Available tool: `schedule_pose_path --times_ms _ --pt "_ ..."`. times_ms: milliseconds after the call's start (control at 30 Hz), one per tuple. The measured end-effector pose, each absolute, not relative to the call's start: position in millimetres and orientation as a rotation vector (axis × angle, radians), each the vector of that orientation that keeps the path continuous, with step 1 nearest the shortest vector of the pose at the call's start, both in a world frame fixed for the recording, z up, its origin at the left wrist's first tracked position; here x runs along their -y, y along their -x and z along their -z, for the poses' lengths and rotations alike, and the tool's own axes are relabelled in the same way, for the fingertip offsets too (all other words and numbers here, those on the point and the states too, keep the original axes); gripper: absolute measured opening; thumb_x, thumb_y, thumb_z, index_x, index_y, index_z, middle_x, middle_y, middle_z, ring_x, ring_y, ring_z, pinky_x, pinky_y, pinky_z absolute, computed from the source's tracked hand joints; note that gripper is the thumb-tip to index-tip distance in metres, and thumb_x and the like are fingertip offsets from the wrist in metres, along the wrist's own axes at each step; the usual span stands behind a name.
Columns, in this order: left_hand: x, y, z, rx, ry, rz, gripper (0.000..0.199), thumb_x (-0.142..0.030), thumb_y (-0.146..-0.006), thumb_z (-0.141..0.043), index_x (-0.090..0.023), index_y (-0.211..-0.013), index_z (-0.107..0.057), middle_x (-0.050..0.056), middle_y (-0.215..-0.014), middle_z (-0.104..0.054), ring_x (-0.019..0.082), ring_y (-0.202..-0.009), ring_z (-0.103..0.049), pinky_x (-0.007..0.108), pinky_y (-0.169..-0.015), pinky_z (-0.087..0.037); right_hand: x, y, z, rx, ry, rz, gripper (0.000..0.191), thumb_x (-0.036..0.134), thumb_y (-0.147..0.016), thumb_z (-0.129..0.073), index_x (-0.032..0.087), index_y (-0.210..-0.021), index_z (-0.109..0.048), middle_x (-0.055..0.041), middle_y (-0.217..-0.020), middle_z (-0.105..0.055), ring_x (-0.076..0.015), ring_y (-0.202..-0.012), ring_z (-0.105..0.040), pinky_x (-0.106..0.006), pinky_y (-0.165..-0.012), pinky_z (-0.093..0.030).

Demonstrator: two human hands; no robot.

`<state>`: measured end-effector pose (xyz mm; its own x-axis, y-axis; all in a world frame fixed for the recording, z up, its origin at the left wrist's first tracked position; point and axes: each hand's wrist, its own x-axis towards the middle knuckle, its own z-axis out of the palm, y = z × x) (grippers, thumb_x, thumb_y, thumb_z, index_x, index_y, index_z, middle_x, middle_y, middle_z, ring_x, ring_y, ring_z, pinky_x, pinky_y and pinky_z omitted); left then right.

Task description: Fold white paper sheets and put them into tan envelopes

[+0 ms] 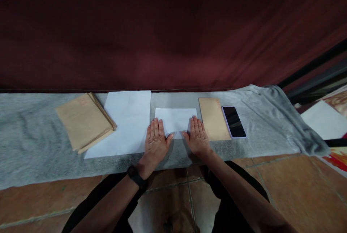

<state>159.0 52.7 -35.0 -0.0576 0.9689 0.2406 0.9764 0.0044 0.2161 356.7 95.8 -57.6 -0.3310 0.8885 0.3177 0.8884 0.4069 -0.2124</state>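
A small white sheet of paper (pixel 175 119), perhaps folded, lies flat in front of me on the grey cloth. My left hand (pixel 156 140) rests palm down on its left edge, fingers stretched out and thumb pointing inward. On the right edge lies my right hand (pixel 197 138), also flat with straight fingers. Just beyond that hand is a single brown envelope (pixel 215 119), close to its fingers. Larger white paper (pixel 127 121) spreads out to the left of my left hand, and a stack of brown envelopes (pixel 84 121) partly covers its left side.
A phone (pixel 234 122) with a purple edge lies beside the single envelope. The grey cloth (pixel 265 121) covers the narrow bench, bunched at its right end. A dark red curtain (pixel 173 37) hangs directly behind. Tiled floor (pixel 298 178) shows in front, and a white panel (pixel 325 119) stands at far right.
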Motion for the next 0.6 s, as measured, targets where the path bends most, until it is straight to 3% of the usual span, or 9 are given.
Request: schedule_pose_path --times_ms 233,600 --pt "-41 -155 33 2.170 2.147 0.497 0.081 -0.054 -0.104 -0.042 0.006 -0.157 -0.032 0.034 -0.163 -0.034 0.041 -0.155 -0.032 0.059 -0.126 -0.028 -79 -364 57 2.303 1.477 0.069 0.077 0.048 -0.107 -0.045 -0.007 -0.159 -0.030 -0.0317 -0.164 -0.033 -0.0396 -0.154 -0.033 -0.058 -0.123 -0.035" --pt "-23 -185 32 1.850 2.499 0.315 0.065 -0.019 -0.101 -0.033 -0.001 -0.162 -0.024 0.020 -0.168 -0.034 0.028 -0.159 -0.026 0.047 -0.130 -0.028 -60 -352 35 2.540 1.215 -0.149 0.064 0.044 -0.110 -0.031 0.003 -0.159 -0.037 -0.0188 -0.167 -0.036 -0.0267 -0.158 -0.029 -0.048 -0.130 -0.029"
